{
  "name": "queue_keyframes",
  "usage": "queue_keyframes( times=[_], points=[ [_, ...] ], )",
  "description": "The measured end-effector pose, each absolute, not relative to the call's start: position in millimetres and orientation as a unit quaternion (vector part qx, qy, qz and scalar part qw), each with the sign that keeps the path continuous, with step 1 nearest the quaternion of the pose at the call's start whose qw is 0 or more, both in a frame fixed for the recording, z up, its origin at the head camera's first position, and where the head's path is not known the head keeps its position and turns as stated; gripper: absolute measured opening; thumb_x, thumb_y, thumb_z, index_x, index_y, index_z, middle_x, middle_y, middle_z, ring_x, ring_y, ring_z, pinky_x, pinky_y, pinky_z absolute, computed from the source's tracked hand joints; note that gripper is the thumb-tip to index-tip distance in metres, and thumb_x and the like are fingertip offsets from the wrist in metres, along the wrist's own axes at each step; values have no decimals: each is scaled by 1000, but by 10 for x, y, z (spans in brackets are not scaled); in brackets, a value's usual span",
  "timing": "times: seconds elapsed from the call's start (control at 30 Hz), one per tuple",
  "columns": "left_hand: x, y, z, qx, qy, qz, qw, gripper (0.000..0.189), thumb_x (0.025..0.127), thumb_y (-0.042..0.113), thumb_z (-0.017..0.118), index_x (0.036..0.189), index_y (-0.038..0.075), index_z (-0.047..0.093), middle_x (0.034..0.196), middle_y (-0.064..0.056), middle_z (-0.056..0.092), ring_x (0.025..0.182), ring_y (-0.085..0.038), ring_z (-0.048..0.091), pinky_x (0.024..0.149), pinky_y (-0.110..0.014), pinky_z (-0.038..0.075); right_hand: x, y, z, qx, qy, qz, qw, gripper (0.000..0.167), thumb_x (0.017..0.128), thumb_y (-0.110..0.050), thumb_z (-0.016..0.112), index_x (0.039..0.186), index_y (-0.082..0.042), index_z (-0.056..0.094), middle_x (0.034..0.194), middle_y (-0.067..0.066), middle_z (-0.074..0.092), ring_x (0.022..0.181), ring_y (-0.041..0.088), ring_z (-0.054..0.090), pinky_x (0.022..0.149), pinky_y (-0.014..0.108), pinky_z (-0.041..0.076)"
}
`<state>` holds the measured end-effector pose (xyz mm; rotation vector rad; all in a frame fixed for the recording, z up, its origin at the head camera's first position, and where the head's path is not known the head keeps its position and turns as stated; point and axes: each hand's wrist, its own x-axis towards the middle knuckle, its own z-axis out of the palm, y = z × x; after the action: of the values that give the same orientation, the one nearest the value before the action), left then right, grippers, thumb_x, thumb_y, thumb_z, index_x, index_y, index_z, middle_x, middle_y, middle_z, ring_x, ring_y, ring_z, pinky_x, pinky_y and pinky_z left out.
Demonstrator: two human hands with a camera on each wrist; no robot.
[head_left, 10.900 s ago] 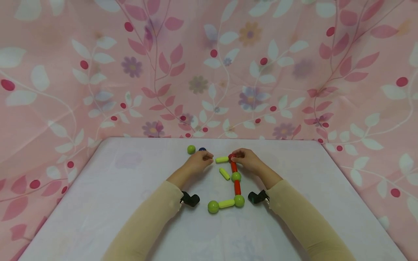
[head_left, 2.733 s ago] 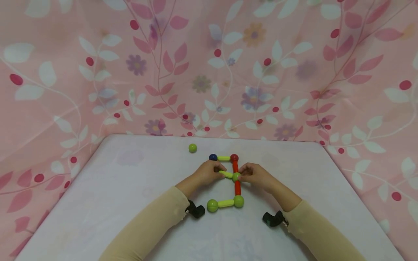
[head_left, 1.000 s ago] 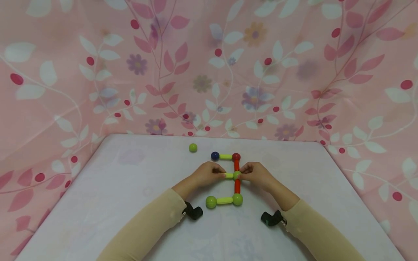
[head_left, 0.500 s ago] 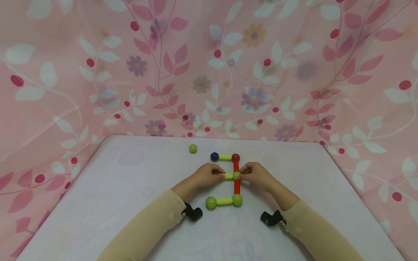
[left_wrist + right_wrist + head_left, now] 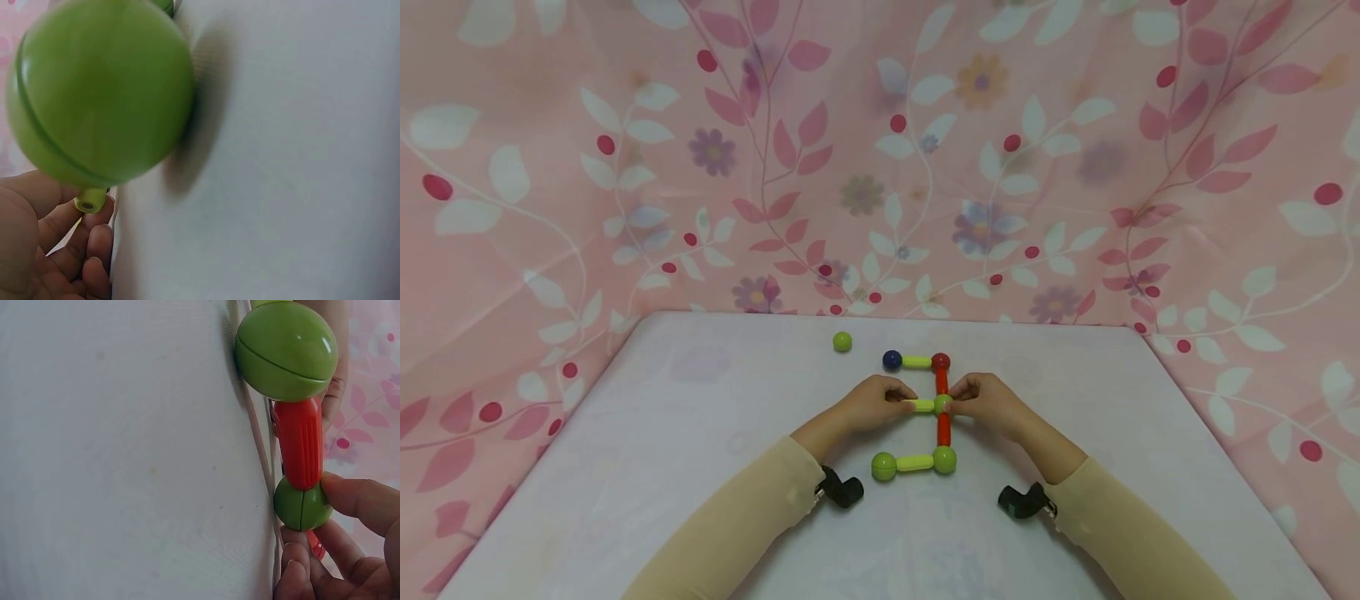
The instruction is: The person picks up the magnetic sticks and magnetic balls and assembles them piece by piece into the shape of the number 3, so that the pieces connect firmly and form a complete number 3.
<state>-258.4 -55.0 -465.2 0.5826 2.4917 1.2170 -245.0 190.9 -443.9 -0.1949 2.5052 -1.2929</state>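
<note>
My left hand (image 5: 872, 402) pinches the outer end of a short yellow-green magnetic rod (image 5: 923, 406), whose other end meets the middle green ball (image 5: 942, 404). That ball is held by the thumb and fingers of my right hand (image 5: 988, 404). One red rod (image 5: 942, 379) runs from it to a red ball (image 5: 940, 362), and another red rod (image 5: 944, 431) to a near green ball (image 5: 944, 459). In the left wrist view, the rod's end (image 5: 90, 201) pokes out between thumb and fingers. The right wrist view shows the gripped ball (image 5: 303, 503) below a red rod (image 5: 300, 444).
At the far side, a yellow-green rod (image 5: 917, 362) joins the red ball to a dark blue ball (image 5: 892, 360). Nearer, another rod (image 5: 914, 462) ends in a green ball (image 5: 883, 466). A loose green ball (image 5: 842, 342) lies towards the back of the white table (image 5: 700, 417).
Since the oldest frame, the blue ball has joined the far rod's end, and the loose slanted rod now meets the middle ball. Both hands came nearer; over the last second they hold almost still.
</note>
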Motion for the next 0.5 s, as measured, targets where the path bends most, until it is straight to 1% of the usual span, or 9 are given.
queue_keyframes(
  times=[0.17,0.33,0.5],
  points=[
    [-2585,-559,-4650,201,868,427,154,20,97,27,68,112,16,75,96,7,66,89,-12,56,82,-29,48,-2461,1917,-4438,-73,876,-449,159,25,88,-23,78,103,-5,68,97,3,70,91,18,61,83,36,49],
    [-2563,-586,-4621,211,862,436,152,20,96,23,69,113,14,74,97,5,66,89,-12,57,82,-29,48,-2461,1924,-4446,-70,876,-449,162,27,88,-24,79,103,-5,68,96,3,70,90,19,59,82,35,48],
    [-2547,-610,-4587,207,858,444,151,19,97,22,68,113,14,74,98,5,67,91,-13,58,85,-30,49,-2456,1935,-4445,-69,878,-446,160,27,88,-24,79,103,-5,68,97,3,70,90,19,60,82,35,49]
  ],
)
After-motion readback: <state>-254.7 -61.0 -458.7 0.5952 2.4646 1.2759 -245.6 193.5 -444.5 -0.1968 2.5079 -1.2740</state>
